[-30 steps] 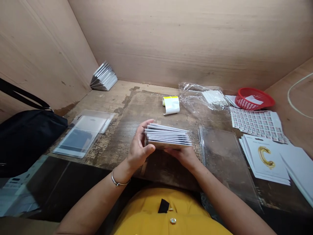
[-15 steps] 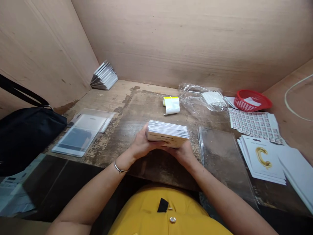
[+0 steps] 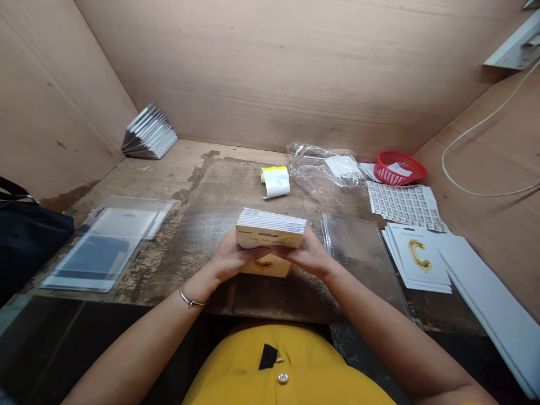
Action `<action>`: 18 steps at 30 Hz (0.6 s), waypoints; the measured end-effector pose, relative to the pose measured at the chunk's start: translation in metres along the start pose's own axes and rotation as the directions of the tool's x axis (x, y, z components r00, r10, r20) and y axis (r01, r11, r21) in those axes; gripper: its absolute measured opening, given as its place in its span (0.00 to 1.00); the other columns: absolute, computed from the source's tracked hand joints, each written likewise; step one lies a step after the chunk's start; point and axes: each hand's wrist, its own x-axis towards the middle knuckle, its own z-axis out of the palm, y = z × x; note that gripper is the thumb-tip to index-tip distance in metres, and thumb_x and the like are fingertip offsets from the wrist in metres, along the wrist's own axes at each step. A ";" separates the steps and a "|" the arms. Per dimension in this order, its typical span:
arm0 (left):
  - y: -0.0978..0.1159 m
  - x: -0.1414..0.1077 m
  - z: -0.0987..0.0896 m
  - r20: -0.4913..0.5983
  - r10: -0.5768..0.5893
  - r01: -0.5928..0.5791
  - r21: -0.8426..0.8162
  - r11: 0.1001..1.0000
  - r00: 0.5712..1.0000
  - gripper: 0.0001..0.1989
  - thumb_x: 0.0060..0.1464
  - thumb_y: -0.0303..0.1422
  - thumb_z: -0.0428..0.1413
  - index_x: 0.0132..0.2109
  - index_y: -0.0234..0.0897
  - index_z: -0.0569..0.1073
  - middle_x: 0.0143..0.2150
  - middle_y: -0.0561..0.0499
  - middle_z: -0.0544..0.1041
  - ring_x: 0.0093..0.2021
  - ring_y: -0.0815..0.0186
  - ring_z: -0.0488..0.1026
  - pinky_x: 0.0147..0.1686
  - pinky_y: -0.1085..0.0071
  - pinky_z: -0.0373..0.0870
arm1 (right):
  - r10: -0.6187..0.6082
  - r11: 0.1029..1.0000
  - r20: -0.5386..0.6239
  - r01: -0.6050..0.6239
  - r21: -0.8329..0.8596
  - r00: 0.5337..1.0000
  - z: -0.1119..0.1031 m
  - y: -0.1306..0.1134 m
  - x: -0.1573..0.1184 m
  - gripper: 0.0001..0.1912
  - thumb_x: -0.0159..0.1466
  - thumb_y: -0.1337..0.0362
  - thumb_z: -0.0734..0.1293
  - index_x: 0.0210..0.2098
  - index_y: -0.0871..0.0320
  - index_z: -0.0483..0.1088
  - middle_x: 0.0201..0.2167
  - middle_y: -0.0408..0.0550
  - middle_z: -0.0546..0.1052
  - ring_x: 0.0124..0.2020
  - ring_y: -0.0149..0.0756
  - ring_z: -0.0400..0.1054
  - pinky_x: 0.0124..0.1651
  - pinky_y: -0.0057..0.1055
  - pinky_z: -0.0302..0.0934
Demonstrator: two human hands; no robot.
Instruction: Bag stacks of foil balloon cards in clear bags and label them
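Stack of foil balloon cards [image 3: 270, 233] held off the bench between left hand [image 3: 230, 259] and right hand [image 3: 306, 256], fingers curled under, low centre of frame. Clear plastic sleeves [image 3: 358, 253] just right of right hand; red plastic basket [image 3: 399, 169] upper right.

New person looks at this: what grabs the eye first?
The stack of foil balloon cards, held between the left hand and right hand, sits mid-bench. Back right, the red plastic basket stands out. Front right, a gold letter C shows on a pile of cards.
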 end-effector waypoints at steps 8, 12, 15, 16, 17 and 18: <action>0.014 -0.010 0.001 -0.022 0.077 -0.071 0.194 0.978 0.997 0.18 0.43 0.37 0.68 0.41 0.37 0.77 0.41 0.48 0.81 0.41 0.56 0.78 0.47 0.57 0.75 | -0.049 0.960 0.077 0.068 -0.270 0.996 -0.011 -0.010 -0.017 0.16 0.58 0.59 0.71 0.45 0.54 0.75 0.42 0.46 0.79 0.44 0.42 0.73 0.50 0.41 0.68; 0.002 -0.007 -0.002 0.008 0.069 -0.069 0.230 0.971 0.998 0.20 0.43 0.38 0.67 0.44 0.37 0.77 0.45 0.48 0.80 0.46 0.55 0.76 0.52 0.55 0.72 | -0.096 0.931 0.055 0.109 -0.349 0.994 -0.012 0.001 -0.014 0.17 0.57 0.56 0.72 0.43 0.55 0.76 0.41 0.47 0.80 0.41 0.43 0.74 0.48 0.40 0.69; -0.004 0.001 -0.007 0.011 0.001 -0.003 0.147 0.989 1.000 0.23 0.43 0.40 0.67 0.46 0.36 0.75 0.46 0.47 0.80 0.46 0.55 0.76 0.50 0.57 0.73 | -0.133 0.947 0.050 0.141 -0.290 0.990 -0.011 0.007 -0.011 0.19 0.59 0.56 0.70 0.49 0.54 0.73 0.46 0.47 0.79 0.46 0.43 0.73 0.51 0.40 0.67; -0.003 0.003 -0.008 0.042 -0.025 0.020 0.123 0.992 0.999 0.23 0.43 0.40 0.67 0.46 0.36 0.75 0.45 0.47 0.80 0.45 0.55 0.77 0.49 0.57 0.74 | -0.141 0.948 0.051 0.149 -0.282 0.989 -0.011 0.006 -0.011 0.19 0.61 0.56 0.68 0.50 0.54 0.73 0.47 0.46 0.78 0.46 0.42 0.73 0.51 0.39 0.67; 0.000 0.004 -0.009 0.051 -0.041 0.035 0.108 0.994 0.998 0.24 0.43 0.41 0.67 0.46 0.36 0.74 0.45 0.47 0.80 0.45 0.54 0.77 0.48 0.57 0.74 | -0.149 0.946 0.045 0.155 -0.283 0.988 -0.009 0.003 -0.012 0.18 0.62 0.56 0.67 0.50 0.53 0.73 0.46 0.46 0.78 0.46 0.42 0.73 0.50 0.38 0.67; 0.003 0.003 -0.008 0.026 -0.037 0.034 0.103 0.994 0.999 0.25 0.43 0.41 0.67 0.48 0.37 0.73 0.45 0.46 0.79 0.46 0.54 0.76 0.48 0.57 0.74 | -0.158 0.940 0.027 0.159 -0.301 0.987 -0.008 -0.001 -0.013 0.16 0.63 0.56 0.66 0.49 0.53 0.73 0.45 0.46 0.79 0.44 0.42 0.73 0.48 0.37 0.68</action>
